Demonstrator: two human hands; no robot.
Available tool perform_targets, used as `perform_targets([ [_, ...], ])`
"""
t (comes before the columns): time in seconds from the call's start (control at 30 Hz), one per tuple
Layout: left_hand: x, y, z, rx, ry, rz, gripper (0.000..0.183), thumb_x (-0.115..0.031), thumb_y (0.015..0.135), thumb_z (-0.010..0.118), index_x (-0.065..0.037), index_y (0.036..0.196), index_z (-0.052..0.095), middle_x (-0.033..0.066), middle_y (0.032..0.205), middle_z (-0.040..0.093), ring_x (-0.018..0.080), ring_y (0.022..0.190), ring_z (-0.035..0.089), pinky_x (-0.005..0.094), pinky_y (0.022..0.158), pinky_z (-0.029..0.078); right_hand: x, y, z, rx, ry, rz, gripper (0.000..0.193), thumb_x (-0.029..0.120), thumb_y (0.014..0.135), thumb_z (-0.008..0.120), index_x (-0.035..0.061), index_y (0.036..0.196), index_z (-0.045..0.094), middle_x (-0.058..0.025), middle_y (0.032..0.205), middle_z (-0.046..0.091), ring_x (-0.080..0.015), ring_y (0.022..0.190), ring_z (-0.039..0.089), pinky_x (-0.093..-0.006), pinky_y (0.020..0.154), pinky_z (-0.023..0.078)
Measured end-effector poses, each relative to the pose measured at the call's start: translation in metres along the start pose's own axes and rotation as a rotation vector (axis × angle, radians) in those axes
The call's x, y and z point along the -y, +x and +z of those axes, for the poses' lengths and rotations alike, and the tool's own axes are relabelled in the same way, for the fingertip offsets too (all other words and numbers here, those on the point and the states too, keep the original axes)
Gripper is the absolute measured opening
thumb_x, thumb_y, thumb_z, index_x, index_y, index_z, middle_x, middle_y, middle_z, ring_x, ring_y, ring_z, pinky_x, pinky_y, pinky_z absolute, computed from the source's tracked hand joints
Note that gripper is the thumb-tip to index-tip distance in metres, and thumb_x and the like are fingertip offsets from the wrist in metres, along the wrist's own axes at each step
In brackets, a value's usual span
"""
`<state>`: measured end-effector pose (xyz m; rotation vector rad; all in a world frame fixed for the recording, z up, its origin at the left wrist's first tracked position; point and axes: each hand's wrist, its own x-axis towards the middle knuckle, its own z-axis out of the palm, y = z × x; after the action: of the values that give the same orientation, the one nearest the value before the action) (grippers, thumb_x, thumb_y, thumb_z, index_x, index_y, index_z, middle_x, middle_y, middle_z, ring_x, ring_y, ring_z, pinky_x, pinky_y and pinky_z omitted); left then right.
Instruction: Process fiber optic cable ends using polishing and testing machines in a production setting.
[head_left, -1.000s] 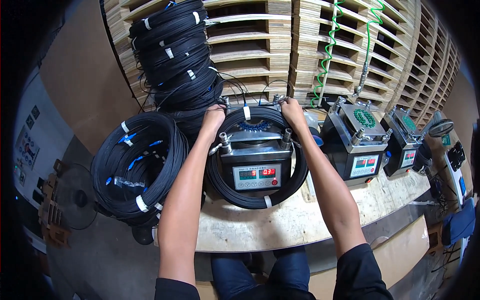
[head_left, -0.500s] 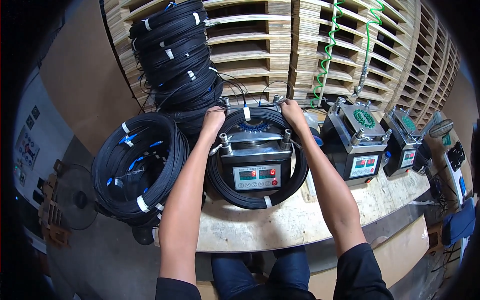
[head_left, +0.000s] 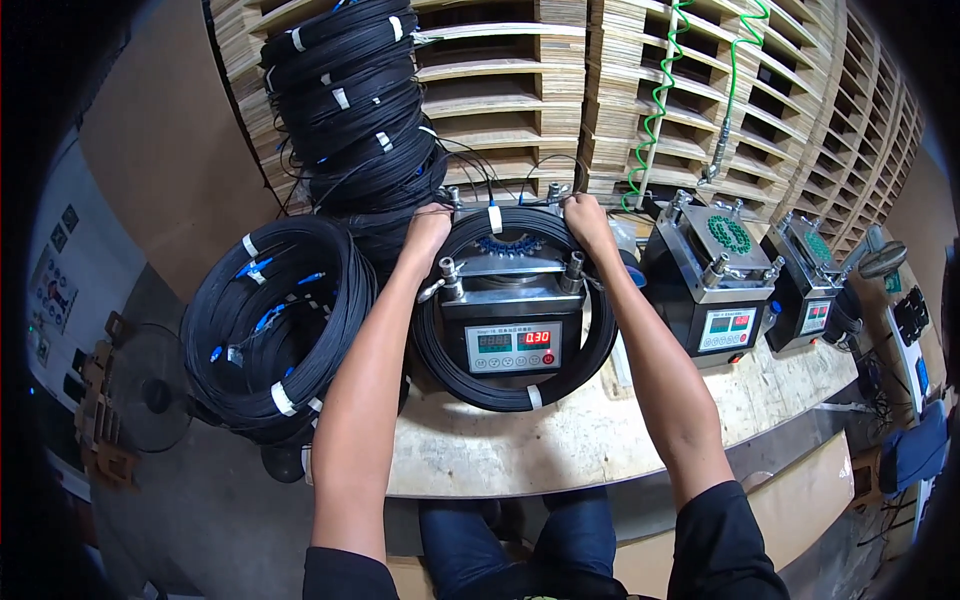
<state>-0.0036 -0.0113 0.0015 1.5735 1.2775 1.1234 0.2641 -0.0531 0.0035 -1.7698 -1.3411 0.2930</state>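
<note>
A black polishing-type machine (head_left: 513,310) with a metal top stands in front of me, its red-lit display panel (head_left: 514,347) toward me. A coil of black cable (head_left: 535,393), bound with white tape, hangs round the machine. Blue connectors (head_left: 508,246) sit in a curved row on its top plate. My left hand (head_left: 429,228) is closed beside the far left metal post (head_left: 453,195). My right hand (head_left: 585,216) is closed by the far right post (head_left: 555,192). The fingers of both hands curl out of sight, hiding what they grip.
Left of the machine rests a thick cable coil (head_left: 350,290) with blue connectors inside; behind it rises a tall stack of black coils (head_left: 345,110). Two similar machines (head_left: 715,300) (head_left: 805,290) stand to the right on the wooden table (head_left: 520,460). Stacked wooden pallets (head_left: 490,90) back everything.
The red digits on the front machine's display have changed. Both hands stay at the far posts, closed; the view has shifted slightly.
</note>
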Motion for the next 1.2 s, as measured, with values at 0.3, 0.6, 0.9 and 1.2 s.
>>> perform_targets([
  [0.3,0.007,0.006,-0.002,-0.021,-0.004,-0.032,0.027,-0.015,0.092,0.052,-0.004,0.104,0.073,0.0158,0.104,0.073,0.0243,0.098,0.066,0.0337,0.088,0.048,-0.002,0.001,0.002,0.017,0.039,-0.041,0.041,0.025,0.092,0.047,-0.0101,0.101,0.067,-0.037,0.102,0.063,-0.0481,0.106,0.062,-0.0482,0.095,0.048],
  [0.6,-0.004,-0.006,0.002,-0.104,0.091,0.016,0.027,-0.013,0.089,0.051,-0.003,0.101,0.073,0.0172,0.101,0.073,0.0264,0.096,0.067,0.0357,0.086,0.049,-0.006,0.0,0.0,0.01,0.097,-0.066,0.04,0.025,0.091,0.05,-0.0102,0.1,0.068,-0.0375,0.103,0.063,-0.0484,0.108,0.062,-0.0483,0.095,0.048],
  [0.9,-0.004,-0.01,0.001,-0.118,0.028,0.098,0.027,-0.013,0.088,0.049,-0.005,0.096,0.074,0.0168,0.098,0.073,0.027,0.095,0.068,0.036,0.086,0.049,-0.015,0.013,0.007,0.137,0.17,-0.056,0.035,0.022,0.094,0.048,-0.0059,0.106,0.066,-0.0231,0.097,0.07,-0.0327,0.089,0.068,-0.0395,0.082,0.051],
  [1.2,-0.006,-0.011,0.003,-0.238,0.21,0.123,0.029,-0.016,0.086,0.049,-0.008,0.097,0.074,0.0211,0.101,0.072,0.0347,0.101,0.069,0.0382,0.09,0.051,-0.034,0.059,0.019,0.336,0.592,0.433,0.044,0.054,0.098,0.052,0.0099,0.094,0.055,-0.0068,0.072,0.06,-0.0143,0.05,0.05,-0.0289,0.045,0.037],
])
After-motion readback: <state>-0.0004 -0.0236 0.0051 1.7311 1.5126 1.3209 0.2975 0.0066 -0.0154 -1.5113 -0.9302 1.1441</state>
